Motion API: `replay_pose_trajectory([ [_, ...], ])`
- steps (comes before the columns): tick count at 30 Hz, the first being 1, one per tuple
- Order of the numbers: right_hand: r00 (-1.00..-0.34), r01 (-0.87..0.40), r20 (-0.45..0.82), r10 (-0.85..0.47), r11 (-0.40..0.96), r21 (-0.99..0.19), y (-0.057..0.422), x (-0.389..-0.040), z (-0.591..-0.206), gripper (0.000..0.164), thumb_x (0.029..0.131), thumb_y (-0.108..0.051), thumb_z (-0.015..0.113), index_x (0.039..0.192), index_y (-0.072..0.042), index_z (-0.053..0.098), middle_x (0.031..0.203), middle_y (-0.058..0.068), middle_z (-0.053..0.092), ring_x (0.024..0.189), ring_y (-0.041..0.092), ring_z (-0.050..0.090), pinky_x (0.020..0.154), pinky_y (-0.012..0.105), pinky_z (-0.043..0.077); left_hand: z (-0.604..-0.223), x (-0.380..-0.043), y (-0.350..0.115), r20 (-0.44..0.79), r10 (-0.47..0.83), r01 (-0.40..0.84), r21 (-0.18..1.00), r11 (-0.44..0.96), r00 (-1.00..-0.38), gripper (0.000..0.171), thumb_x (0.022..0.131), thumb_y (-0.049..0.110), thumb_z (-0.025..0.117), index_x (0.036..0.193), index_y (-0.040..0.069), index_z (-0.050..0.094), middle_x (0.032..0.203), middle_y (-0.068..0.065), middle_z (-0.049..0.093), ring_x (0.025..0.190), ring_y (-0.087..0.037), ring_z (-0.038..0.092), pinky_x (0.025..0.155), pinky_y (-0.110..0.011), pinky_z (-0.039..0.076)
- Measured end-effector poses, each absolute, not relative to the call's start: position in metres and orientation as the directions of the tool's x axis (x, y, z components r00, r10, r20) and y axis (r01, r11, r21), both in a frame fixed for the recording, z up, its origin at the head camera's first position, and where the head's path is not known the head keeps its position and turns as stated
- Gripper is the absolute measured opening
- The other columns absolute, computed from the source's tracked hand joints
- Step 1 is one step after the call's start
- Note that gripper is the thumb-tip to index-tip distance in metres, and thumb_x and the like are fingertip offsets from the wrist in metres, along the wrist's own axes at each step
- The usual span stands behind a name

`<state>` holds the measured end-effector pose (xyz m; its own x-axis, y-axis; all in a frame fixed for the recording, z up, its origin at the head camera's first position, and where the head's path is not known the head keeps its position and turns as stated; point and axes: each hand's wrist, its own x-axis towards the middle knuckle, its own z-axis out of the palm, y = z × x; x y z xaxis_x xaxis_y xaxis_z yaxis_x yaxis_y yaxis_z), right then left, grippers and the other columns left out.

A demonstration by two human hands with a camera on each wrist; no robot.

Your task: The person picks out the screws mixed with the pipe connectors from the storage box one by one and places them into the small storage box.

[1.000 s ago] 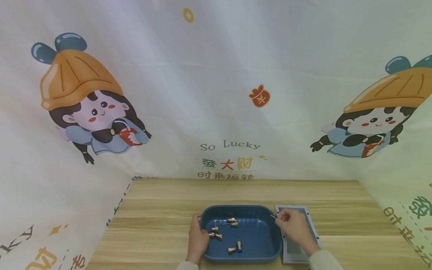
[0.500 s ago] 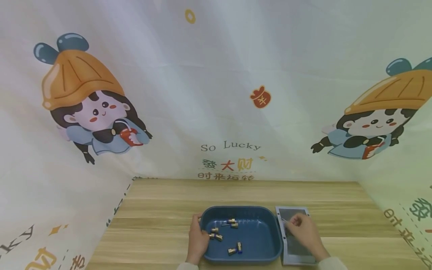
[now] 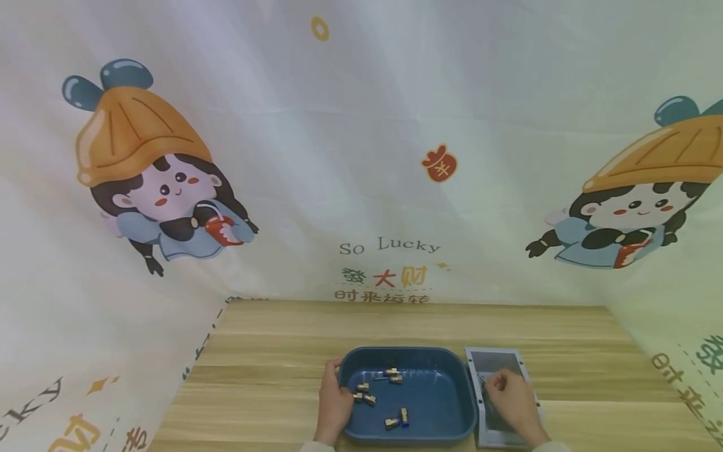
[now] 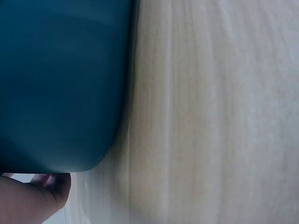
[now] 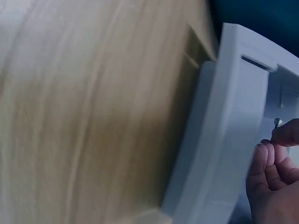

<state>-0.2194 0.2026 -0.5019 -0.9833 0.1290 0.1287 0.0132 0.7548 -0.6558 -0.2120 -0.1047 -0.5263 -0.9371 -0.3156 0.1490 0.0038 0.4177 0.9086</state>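
Observation:
My left hand grips the left rim of a blue plastic basin, thumb over the edge and fingers outside it. In the basin lie several brass fittings with blue ends, in loose groups; a thin metal pin lies by the far group. To the basin's right, my right hand is over a light grey box. Its thumb and fingertips pinch a small screw with a rounded head, inside the box's opening in the right wrist view.
Basin and grey box stand side by side on a wood-grain table. A printed cloth rises behind the table and along both sides. The basin's outer wall fills much of the left wrist view.
My right hand has moved from the basin's right rim rightward and nearer, over the grey box, with the screw still pinched. The left hand keeps its grip on the basin.

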Motion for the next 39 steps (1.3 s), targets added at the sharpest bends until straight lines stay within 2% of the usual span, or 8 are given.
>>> replay_pose_trajectory([
  [21,-0.977,0.062,0.125,0.171,0.794,-0.604,0.199,-0.219,-0.522,0.011,0.075,-0.007,0.057,0.067,-0.001,0.062,0.060,0.003,0.059,0.056,0.016,0.054,0.052,0.031,0.044,-0.525,-0.211,-0.105,0.144,-0.313,-0.003,0.905,0.426,-0.939,0.056,0.068,-0.020,0.042,0.120,0.000,0.049,0.130,-0.028,0.052,0.121,-0.047,0.049,0.097,-0.060,0.042],
  [33,-0.982,0.097,0.078,0.174,0.809,-0.580,0.197,-0.219,-0.522,0.009,0.076,-0.004,0.057,0.068,0.001,0.061,0.060,0.004,0.059,0.057,0.018,0.054,0.051,0.032,0.045,-0.522,-0.210,-0.105,0.141,-0.309,0.000,0.909,0.416,-0.941,0.054,0.069,-0.020,0.042,0.119,0.000,0.049,0.129,-0.028,0.053,0.122,-0.047,0.048,0.098,-0.060,0.040],
  [39,-0.980,0.089,0.097,0.174,0.816,-0.571,0.197,-0.219,-0.521,0.009,0.075,-0.004,0.057,0.068,0.001,0.061,0.061,0.006,0.061,0.057,0.019,0.056,0.053,0.035,0.047,-0.522,-0.210,-0.105,0.131,-0.309,-0.008,0.911,0.411,-0.942,0.055,0.069,-0.020,0.042,0.120,0.000,0.048,0.130,-0.028,0.052,0.122,-0.048,0.047,0.099,-0.060,0.040],
])
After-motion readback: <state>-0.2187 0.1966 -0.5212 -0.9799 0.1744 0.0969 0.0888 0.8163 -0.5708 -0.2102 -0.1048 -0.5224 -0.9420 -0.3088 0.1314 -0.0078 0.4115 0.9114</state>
